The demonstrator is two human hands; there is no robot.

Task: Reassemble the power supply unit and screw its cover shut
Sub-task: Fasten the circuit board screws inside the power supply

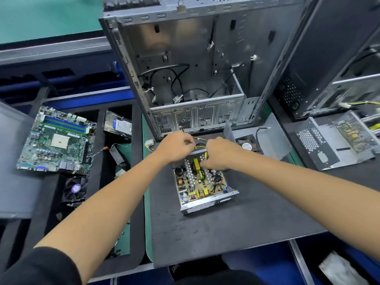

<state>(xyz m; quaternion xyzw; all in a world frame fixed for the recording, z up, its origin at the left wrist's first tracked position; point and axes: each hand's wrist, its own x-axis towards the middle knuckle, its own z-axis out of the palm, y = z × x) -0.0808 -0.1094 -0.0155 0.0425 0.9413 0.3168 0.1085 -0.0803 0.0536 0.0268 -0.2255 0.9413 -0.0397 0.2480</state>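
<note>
The open power supply unit [202, 183] lies on the dark mat with its circuit board, coils and heat sinks exposed. My left hand [176, 146] hovers over its far edge and pinches the yellow and black cable bundle [198, 141] coming out of it. My right hand [219, 154] reaches into the far end of the unit with curled fingers touching the parts there; what they hold is hidden. The grey cover with its fan [249, 146] lies just right of the unit, upside down.
An empty computer case [195, 64] stands right behind the unit. A motherboard [56, 140], a hard drive [118, 125] and a cooler fan [75, 189] lie in foam trays on the left. Another perforated metal housing [333, 142] sits at the right.
</note>
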